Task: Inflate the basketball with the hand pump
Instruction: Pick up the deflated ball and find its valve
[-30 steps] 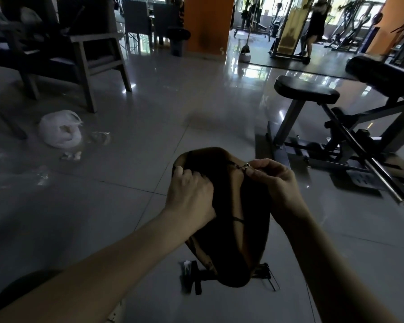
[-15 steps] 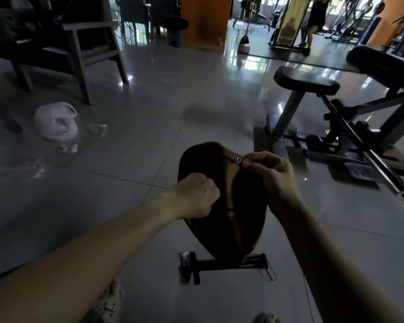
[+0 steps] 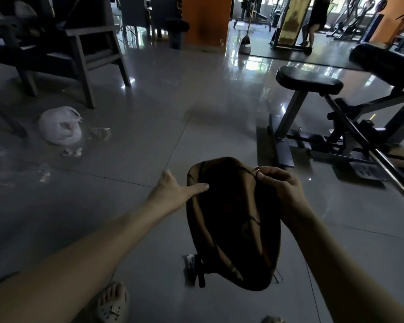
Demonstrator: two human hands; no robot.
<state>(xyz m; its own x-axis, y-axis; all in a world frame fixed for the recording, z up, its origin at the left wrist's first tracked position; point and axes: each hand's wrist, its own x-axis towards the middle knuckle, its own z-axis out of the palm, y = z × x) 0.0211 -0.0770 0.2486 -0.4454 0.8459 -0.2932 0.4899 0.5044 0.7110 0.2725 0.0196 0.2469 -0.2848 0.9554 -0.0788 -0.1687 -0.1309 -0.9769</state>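
Note:
A deflated, folded brown basketball (image 3: pixel 231 220) hangs in front of me above the floor. My right hand (image 3: pixel 278 190) pinches a small metal needle (image 3: pixel 257 169) with a thin black hose at the ball's upper right edge. My left hand (image 3: pixel 173 190) is spread open at the ball's left side, its thumb lying on the ball's surface. The black hand pump (image 3: pixel 196 269) lies on the floor beneath the ball, mostly hidden by it.
A weight bench (image 3: pixel 310 82) with a metal bar stands to the right. A white plastic bag (image 3: pixel 60 128) and scraps lie on the tiles at left, below a wooden chair (image 3: pixel 91 43). My sandalled foot (image 3: pixel 113 301) is at the bottom.
My left hand has let go of the ball and opened, sliding out to its left edge. The right hand keeps pinching the needle at the ball's top.

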